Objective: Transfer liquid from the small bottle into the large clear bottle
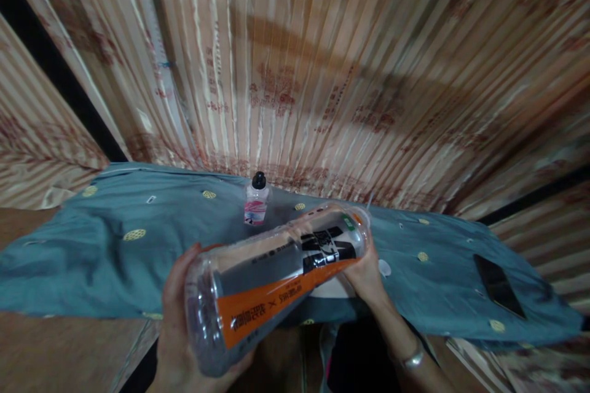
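Note:
I hold a large clear plastic bottle with an orange and black label, lying almost on its side above the near edge of a table. My left hand cups its wide base at the lower left. My right hand grips the far end at the right, and a bracelet shows on that wrist. Whether the bottle holds liquid I cannot tell.
A teal cloth with small yellow dots covers the table. A small bottle with a black cap stands upright at the back. A dark phone lies at the right. Striped patterned curtains hang behind.

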Demonstrator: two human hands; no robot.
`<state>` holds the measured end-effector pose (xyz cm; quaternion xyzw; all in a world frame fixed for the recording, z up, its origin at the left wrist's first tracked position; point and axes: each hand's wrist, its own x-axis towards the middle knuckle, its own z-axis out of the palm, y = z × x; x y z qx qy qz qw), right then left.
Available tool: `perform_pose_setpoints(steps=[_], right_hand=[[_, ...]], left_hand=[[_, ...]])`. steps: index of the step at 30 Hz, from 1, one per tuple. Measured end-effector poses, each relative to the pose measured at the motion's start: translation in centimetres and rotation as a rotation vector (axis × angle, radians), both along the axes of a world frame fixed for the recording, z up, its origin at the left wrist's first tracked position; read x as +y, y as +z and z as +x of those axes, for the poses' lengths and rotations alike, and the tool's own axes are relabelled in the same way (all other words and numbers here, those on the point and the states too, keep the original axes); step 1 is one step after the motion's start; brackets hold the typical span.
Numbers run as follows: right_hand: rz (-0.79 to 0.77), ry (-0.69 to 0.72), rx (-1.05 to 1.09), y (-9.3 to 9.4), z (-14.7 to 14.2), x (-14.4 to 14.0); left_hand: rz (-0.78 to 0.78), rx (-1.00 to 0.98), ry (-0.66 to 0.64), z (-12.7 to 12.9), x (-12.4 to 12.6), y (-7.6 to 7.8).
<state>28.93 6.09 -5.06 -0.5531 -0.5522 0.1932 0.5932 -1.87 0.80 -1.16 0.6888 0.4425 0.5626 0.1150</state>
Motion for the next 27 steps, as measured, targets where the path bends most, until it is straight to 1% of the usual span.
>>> perform_pose_setpoints(steps=[2, 5, 8, 11, 13, 15, 17, 20, 21, 25, 26, 27], right_hand=[[-0.005, -0.005, -0.012, 0.0, 0.0, 0.0], [-0.013, -0.005, -0.015, -0.1, 0.1, 0.0], [-0.017, 0.007, -0.003, -0.4, 0.3, 0.0], [-0.028, 0.041, 0.008, -0.7, 0.4, 0.1], [-0.033, 0.057, 0.020, -0.8, 0.4, 0.2], [-0.036, 0.068, 0.034, -0.6, 0.3, 0.2], [-0.036, 0.063, 0.035, -0.4, 0.1, 0.1], [-0.030, 0.029, 0.013, 0.0, 0.0, 0.0], [-0.029, 0.017, 0.005, 0.0, 0.1, 0.0], [-0.046, 0.041, -0.030, 0.0, 0.6, -0.1], [-0.049, 0.049, -0.036, 0.0, 0.7, 0.0], [-0.049, 0.049, -0.038, 0.0, 0.7, 0.0]], left_hand=[[-0.030, -0.029, -0.020, 0.2, -0.1, 0.0], [-0.053, -0.078, -0.012, 0.7, -0.2, 0.4], [-0.084, -0.139, 0.011, 1.3, -0.4, 0.9], [-0.106, -0.209, 0.064, 2.0, -0.6, 1.3], [-0.125, -0.249, 0.077, 2.3, -0.7, 1.3], [-0.151, -0.270, 0.051, 2.3, -0.8, 1.1], [-0.148, -0.212, 0.026, 1.8, -0.7, 0.8], [-0.072, -0.023, -0.002, 0.6, -0.2, 0.6], [-0.053, 0.002, -0.003, 0.2, -0.1, 0.6], [-0.060, 0.004, -0.044, -0.4, 0.1, 0.5], [-0.080, -0.013, -0.065, -0.3, 0.1, 0.3], [-0.120, -0.072, -0.071, 0.0, 0.0, 0.1]])
